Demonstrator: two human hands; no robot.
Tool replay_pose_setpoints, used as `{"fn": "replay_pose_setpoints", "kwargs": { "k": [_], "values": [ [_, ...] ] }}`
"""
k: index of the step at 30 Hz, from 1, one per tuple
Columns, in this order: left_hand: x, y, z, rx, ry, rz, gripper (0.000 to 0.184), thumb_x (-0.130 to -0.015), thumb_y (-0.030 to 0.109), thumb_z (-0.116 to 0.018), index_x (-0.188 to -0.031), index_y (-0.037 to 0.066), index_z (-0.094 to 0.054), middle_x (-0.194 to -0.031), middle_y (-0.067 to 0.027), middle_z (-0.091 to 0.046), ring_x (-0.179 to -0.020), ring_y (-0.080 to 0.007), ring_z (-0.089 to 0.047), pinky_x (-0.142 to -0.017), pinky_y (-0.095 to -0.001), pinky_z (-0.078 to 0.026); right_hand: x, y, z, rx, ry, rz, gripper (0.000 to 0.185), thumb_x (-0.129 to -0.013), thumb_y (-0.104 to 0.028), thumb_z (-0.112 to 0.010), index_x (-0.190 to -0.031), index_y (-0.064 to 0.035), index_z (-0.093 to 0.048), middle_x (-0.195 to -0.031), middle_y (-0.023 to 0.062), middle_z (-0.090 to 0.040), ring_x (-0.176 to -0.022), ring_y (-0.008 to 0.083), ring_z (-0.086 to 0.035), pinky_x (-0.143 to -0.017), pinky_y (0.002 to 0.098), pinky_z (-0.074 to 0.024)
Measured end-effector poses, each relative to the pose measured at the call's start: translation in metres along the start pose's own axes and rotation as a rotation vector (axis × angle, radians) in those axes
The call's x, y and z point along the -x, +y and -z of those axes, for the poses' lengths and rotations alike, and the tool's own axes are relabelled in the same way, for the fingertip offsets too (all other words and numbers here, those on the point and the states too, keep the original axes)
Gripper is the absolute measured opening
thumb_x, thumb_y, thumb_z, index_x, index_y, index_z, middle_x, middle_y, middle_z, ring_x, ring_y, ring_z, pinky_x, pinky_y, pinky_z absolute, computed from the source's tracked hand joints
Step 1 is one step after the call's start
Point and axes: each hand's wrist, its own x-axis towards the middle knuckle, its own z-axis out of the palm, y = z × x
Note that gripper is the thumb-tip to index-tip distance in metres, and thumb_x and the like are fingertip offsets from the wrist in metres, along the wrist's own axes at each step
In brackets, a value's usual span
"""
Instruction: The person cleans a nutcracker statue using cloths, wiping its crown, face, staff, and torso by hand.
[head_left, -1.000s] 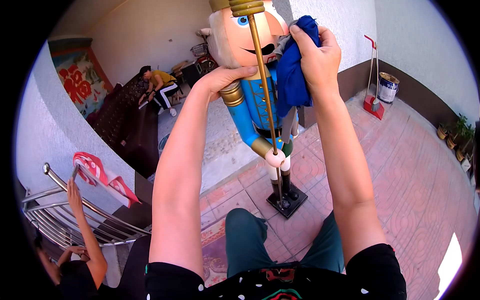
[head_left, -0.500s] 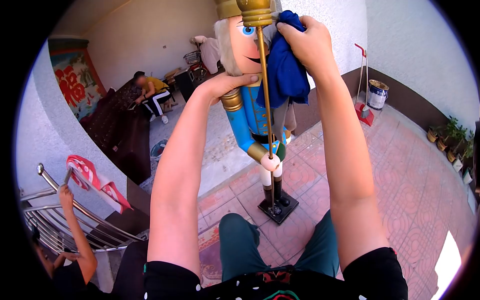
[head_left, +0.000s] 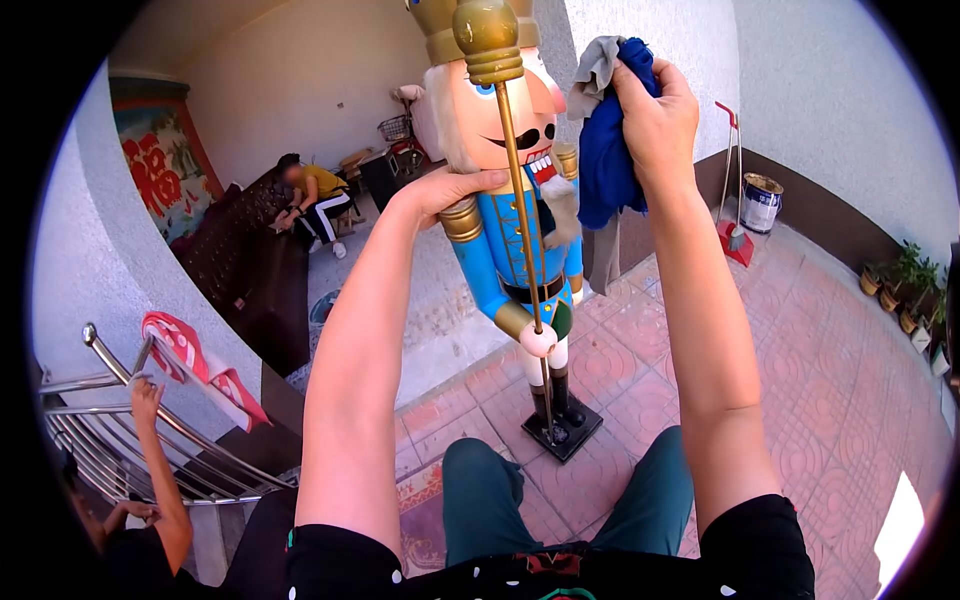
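A tall nutcracker figure (head_left: pixel 515 225) in a blue coat and gold crown stands on a black base in front of me. Its gold staff (head_left: pixel 522 190) with a round top runs down to the figure's pale hand. My left hand (head_left: pixel 455 192) grips the figure at the neck and shoulder, with the thumb along its neck. Right of the figure's head, my right hand (head_left: pixel 655 115) pinches a bunched blue cloth (head_left: pixel 608 160) and a grey cloth (head_left: pixel 594 80) together. Both cloths hang down, apart from the face.
A person (head_left: pixel 315 200) sits by a dark sofa (head_left: pixel 245 280). At the lower left, another person's arm (head_left: pixel 165 470) reaches to a metal railing (head_left: pixel 130 380) with a red-white cloth (head_left: pixel 200 365). A dustpan (head_left: pixel 735 243), a paint bucket (head_left: pixel 762 205) and potted plants (head_left: pixel 912 290) line the right wall.
My right hand has moved right with the cloths, away from the figure's face, uncovering its mouth and beard. My left hand keeps its grip. The other person's hand at the railing has shifted slightly.
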Motion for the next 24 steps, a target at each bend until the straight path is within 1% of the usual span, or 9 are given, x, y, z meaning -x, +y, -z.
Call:
{"fn": "replay_pose_setpoints", "kwargs": {
  "k": [2,3,5,7,8,11,15,18,24],
  "values": [
    [-0.002,-0.001,0.000,0.005,-0.001,-0.008,0.076,-0.075,0.044,-0.078,-0.133,0.005,-0.048,-0.127,-0.0104,-0.059,-0.114,-0.0204,-0.057,-0.099,-0.0350,-0.043,-0.019,-0.019,-0.016,0.085,-0.016,0.148,0.026,-0.080,-0.019,-0.074,-0.096,0.0005,-0.066,-0.083,0.0057,-0.067,-0.070,0.0081,-0.060,-0.062,0.0228,-0.0495],
    [-0.002,-0.001,-0.001,0.011,-0.005,-0.010,0.075,-0.075,0.043,-0.077,-0.133,0.005,-0.048,-0.127,-0.0105,-0.058,-0.114,-0.0206,-0.057,-0.100,-0.0350,-0.043,-0.030,-0.021,-0.027,0.112,-0.030,0.199,0.032,-0.079,-0.025,-0.073,-0.098,0.0001,-0.067,-0.085,0.0108,-0.069,-0.074,0.0148,-0.065,-0.067,0.0276,-0.0517],
    [-0.001,0.001,-0.005,-0.004,0.030,0.011,0.073,-0.076,0.042,-0.077,-0.132,0.005,-0.049,-0.128,-0.0104,-0.058,-0.115,-0.0207,-0.056,-0.101,-0.0350,-0.042,-0.036,-0.038,-0.049,0.206,-0.116,0.176,0.018,-0.073,-0.015,-0.062,-0.086,-0.0024,-0.066,-0.087,0.0188,-0.063,-0.085,0.0378,-0.059,-0.077,0.0453,-0.0491],
    [0.006,0.006,-0.012,-0.012,0.102,-0.034,0.054,-0.082,0.029,-0.072,-0.125,0.002,-0.054,-0.117,-0.0112,-0.063,-0.102,-0.0197,-0.063,-0.090,-0.0351,-0.050,-0.039,-0.021,-0.062,0.487,-0.157,0.325,0.039,-0.078,-0.033,-0.071,-0.099,-0.0004,-0.066,-0.088,0.0174,-0.069,-0.081,0.0272,-0.068,-0.074,0.0351,-0.0523],
    [0.008,0.009,-0.013,-0.015,0.088,-0.033,0.056,-0.081,0.029,-0.073,-0.126,0.002,-0.053,-0.118,-0.0106,-0.063,-0.103,-0.0198,-0.062,-0.091,-0.0354,-0.049,-0.034,-0.016,-0.061,0.504,-0.132,0.356,0.042,-0.076,-0.037,-0.069,-0.099,-0.0015,-0.066,-0.091,0.0218,-0.067,-0.088,0.0369,-0.065,-0.079,0.0410,-0.0508],
    [0.001,0.002,-0.005,0.004,-0.017,-0.102,0.069,-0.077,0.040,-0.077,-0.130,0.004,-0.051,-0.127,-0.0101,-0.058,-0.114,-0.0202,-0.057,-0.100,-0.0348,-0.043,-0.024,-0.008,-0.052,0.628,-0.261,0.301,0.034,-0.076,-0.029,-0.068,-0.100,-0.0051,-0.067,-0.095,0.0200,-0.066,-0.089,0.0391,-0.063,-0.079,0.0448,-0.0512],
    [0.012,0.009,-0.013,0.019,0.057,-0.077,0.056,-0.080,0.029,-0.074,-0.125,0.001,-0.054,-0.117,-0.0120,-0.064,-0.100,-0.0203,-0.064,-0.089,-0.0352,-0.051,-0.026,-0.019,-0.048,0.624,-0.400,0.262,0.039,-0.075,-0.031,-0.066,-0.102,-0.0024,-0.065,-0.096,0.0210,-0.064,-0.091,0.0385,-0.063,-0.081,0.0449,-0.0506],
    [0.012,0.007,-0.014,0.049,0.079,-0.086,0.056,-0.081,0.029,-0.074,-0.124,0.001,-0.054,-0.116,-0.0124,-0.064,-0.100,-0.0205,-0.064,-0.089,-0.0349,-0.051,-0.020,-0.015,-0.050,0.801,-0.371,0.346,0.049,-0.074,-0.037,-0.065,-0.107,-0.0003,-0.061,-0.096,0.0245,-0.066,-0.093,0.0375,-0.064,-0.084,0.0433,-0.0502],
    [0.003,-0.002,-0.006,0.114,0.106,-0.099,0.067,-0.076,0.037,-0.078,-0.128,0.003,-0.053,-0.123,-0.0110,-0.061,-0.109,-0.0197,-0.060,-0.096,-0.0329,-0.046,-0.031,-0.012,-0.036,0.626,-0.586,0.157,0.056,-0.073,-0.040,-0.068,-0.109,0.0031,-0.061,-0.099,0.0268,-0.065,-0.097,0.0385,-0.064,-0.086,0.0415,-0.0498]
  ]
}}
